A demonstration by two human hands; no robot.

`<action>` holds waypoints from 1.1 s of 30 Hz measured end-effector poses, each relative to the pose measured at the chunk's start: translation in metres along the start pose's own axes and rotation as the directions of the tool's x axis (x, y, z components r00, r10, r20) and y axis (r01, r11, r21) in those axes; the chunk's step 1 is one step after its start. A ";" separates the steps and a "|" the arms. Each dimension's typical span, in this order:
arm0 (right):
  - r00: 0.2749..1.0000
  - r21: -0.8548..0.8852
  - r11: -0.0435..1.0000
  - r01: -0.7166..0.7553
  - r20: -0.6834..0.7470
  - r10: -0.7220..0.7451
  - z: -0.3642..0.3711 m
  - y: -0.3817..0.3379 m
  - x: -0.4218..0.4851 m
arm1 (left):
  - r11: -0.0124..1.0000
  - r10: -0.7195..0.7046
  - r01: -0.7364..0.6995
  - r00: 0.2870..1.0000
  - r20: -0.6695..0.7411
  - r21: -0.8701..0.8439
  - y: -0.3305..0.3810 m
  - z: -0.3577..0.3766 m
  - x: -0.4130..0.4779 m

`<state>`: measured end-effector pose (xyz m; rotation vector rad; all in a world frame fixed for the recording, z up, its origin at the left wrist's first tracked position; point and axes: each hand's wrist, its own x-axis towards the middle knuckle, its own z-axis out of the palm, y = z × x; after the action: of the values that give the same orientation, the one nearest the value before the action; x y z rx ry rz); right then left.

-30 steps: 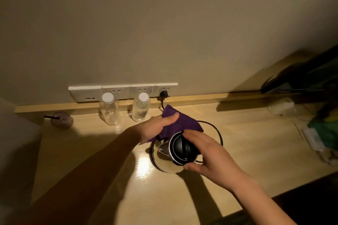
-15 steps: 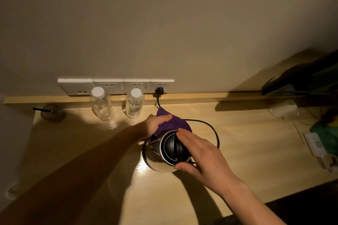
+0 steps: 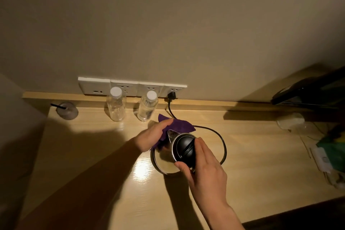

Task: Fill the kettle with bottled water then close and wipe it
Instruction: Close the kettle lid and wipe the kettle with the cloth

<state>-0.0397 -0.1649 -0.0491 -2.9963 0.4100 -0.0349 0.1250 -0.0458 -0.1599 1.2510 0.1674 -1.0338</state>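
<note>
- The steel kettle with a round black lid point(image 3: 182, 150) stands on the light wooden counter point(image 3: 252, 164), near its middle, and its lid is closed.
- The right hand point(image 3: 203, 170) lies on the right side of the kettle; its fingers point(image 3: 202, 147) are pressed together and rest flat over the edge of the lid, and the thumb touches the lid from the near side.
- The left hand point(image 3: 154, 136) holds a purple cloth point(image 3: 179, 126) against the far left side of the kettle, beside the spout; its fingers are curled and pinch the cloth, with the thumb on top.
- Part of the cloth sticks out behind the hand, toward the wall.
- A black power cord point(image 3: 222, 142) goes in a curve from behind the kettle around its right side, and its plug point(image 3: 170, 96) sits in the white row of wall sockets point(image 3: 130, 87).
- Two clear plastic bottles with white caps point(image 3: 116, 104) stand upright side by side at the back of the counter, under the sockets, apart from the kettle.
- A small round grey object with a dark stick point(image 3: 67, 110) lies in the far left corner.
</note>
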 end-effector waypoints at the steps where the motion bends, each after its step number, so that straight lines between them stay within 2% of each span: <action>1: 0.999 -0.011 0.999 -0.040 -0.005 0.040 0.001 -0.006 0.000 | 0.999 0.013 -0.012 1.000 -0.009 0.036 -0.002 0.001 0.001; 3: 0.993 -0.030 0.993 -0.114 0.007 0.114 0.002 -0.017 0.001 | 0.996 0.045 -0.042 0.998 -0.046 0.073 0.001 0.006 -0.005; 7: 0.975 -0.074 0.976 -0.204 0.072 0.209 0.002 -0.033 0.003 | 0.995 0.100 -0.098 0.990 -0.098 0.030 0.005 0.022 -0.034; 12: 0.942 -0.056 0.955 -0.290 0.157 0.295 -0.002 -0.038 0.009 | 0.986 0.034 0.007 0.969 -0.243 0.165 -0.008 0.017 -0.044; 14: 0.937 -0.065 0.952 -0.300 0.168 0.307 -0.008 -0.040 0.012 | 0.984 0.021 0.021 0.971 -0.240 0.174 -0.007 0.015 -0.048; 18: 0.933 0.004 0.962 -0.273 0.244 0.264 -0.024 -0.034 0.018 | 0.989 0.041 -0.014 0.982 -0.186 0.148 -0.006 0.025 -0.057; 21: 0.920 0.134 0.956 -0.261 0.336 0.203 -0.042 -0.022 0.026 | 0.998 0.054 -0.044 0.976 -0.210 0.052 -0.028 0.030 -0.047; 23: 0.908 0.184 0.947 -0.263 0.380 0.178 -0.052 -0.018 0.031 | 0.996 0.081 -0.072 0.968 -0.237 0.047 -0.039 0.033 -0.043; 27: 0.922 0.221 0.948 -0.228 0.363 0.137 -0.054 -0.013 0.036 | 0.987 0.145 -0.111 0.929 -0.342 0.118 -0.026 0.042 -0.072; 33: 0.932 0.189 0.971 -0.144 0.355 0.069 -0.044 0.002 0.042 | 0.986 0.135 -0.074 0.882 -0.451 0.151 -0.029 0.044 -0.076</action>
<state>-0.0014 -0.1829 -0.0058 -2.6881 0.4915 0.4259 0.0429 -0.0395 -0.1171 1.5966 0.3989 -0.6454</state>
